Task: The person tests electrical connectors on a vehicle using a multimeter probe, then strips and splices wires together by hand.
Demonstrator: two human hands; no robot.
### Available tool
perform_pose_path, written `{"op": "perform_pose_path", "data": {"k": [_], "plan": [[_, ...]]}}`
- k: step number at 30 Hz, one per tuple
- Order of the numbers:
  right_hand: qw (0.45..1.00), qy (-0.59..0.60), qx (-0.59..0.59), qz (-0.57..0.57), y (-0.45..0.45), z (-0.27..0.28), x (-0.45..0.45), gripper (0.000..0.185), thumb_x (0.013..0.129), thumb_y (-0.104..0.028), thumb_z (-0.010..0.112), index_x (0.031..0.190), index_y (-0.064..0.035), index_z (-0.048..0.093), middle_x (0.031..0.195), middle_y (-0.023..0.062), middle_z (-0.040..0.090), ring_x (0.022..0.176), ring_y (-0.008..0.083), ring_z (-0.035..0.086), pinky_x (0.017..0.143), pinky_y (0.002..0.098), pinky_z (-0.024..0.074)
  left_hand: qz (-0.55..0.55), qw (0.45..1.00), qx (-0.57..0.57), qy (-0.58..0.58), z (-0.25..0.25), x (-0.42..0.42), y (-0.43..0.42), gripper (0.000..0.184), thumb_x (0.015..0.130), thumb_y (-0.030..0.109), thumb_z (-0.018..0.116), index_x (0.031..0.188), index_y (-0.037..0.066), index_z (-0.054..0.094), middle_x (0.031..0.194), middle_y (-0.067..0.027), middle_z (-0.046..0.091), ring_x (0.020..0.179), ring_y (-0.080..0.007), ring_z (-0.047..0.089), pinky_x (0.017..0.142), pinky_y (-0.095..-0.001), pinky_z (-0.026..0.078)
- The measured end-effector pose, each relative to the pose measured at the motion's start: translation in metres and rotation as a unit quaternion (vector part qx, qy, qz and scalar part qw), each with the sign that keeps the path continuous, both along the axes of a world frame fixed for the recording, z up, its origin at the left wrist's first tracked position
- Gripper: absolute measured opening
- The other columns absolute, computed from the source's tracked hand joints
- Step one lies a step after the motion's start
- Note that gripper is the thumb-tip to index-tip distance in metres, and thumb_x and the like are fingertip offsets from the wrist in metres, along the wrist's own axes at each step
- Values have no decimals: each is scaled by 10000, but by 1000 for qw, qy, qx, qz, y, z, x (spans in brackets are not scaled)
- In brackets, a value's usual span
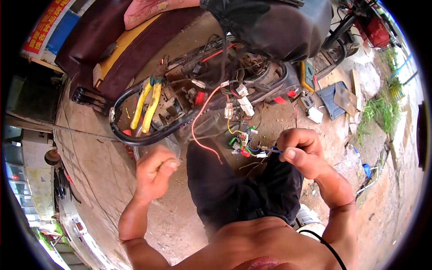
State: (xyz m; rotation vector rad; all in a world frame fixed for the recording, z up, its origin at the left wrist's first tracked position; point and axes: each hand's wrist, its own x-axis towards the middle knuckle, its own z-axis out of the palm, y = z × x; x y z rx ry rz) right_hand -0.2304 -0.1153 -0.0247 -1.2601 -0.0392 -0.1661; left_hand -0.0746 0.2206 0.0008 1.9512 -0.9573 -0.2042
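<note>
My right hand (303,153) pinches thin wires (271,149) between thumb and fingers. They lead left to a bunch of small green, red and white connectors (243,145). My left hand (156,172) is closed, thumb against curled fingers, below the black frame tube (150,140); whatever it may hold is hidden. Between and beyond the hands stretches the frame of a vehicle with loose wiring. A pink wire (195,123) hangs down from white plug connectors (245,106). Yellow-handled pliers (152,108) rest across the frame, left of the wiring.
A multimeter (308,75) stands at the frame's right, near a dark plastic panel (334,100). A black covered seat (274,31) overhangs the back. At upper left is a maroon sofa (81,49) with a person's pink-clad leg (157,12). Grass (380,114) grows at right.
</note>
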Motion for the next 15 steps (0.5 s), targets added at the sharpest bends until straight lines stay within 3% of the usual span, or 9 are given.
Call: {"op": "perform_pose_path", "data": {"k": [2,4,11,15], "plan": [[1000,-11,8,6,5,0,3,264,927,-218,687,776,-31,579,725,53,588,688,136,487,628,300,378,-52,996,-12,-69,13,-9,-31,57,912,5,683,963,-18,673,837,-89,651,715,-173,623,636,-297,504],[998,-44,30,25,4,-4,8,211,971,-153,668,832,-5,612,806,45,620,716,103,527,638,277,418,-71,996,10,-52,25,-17,-50,254,838,-65,743,1076,-9,672,983,-106,660,727,-163,637,664,-286,528],[997,-59,25,31,18,-1,10,209,981,-156,665,856,5,620,811,45,619,713,103,521,644,276,419,-122,988,-55,-80,32,-27,-104,481,756,-122,765,1207,0,651,1171,-131,619,736,-113,615,650,-262,518],[997,-64,-25,36,22,2,7,200,957,-134,688,828,6,627,793,55,637,720,115,559,657,287,442,-209,957,-107,-168,23,-14,-116,345,759,-102,768,1078,0,682,1023,-127,677,745,-203,669,654,-320,543]]}}
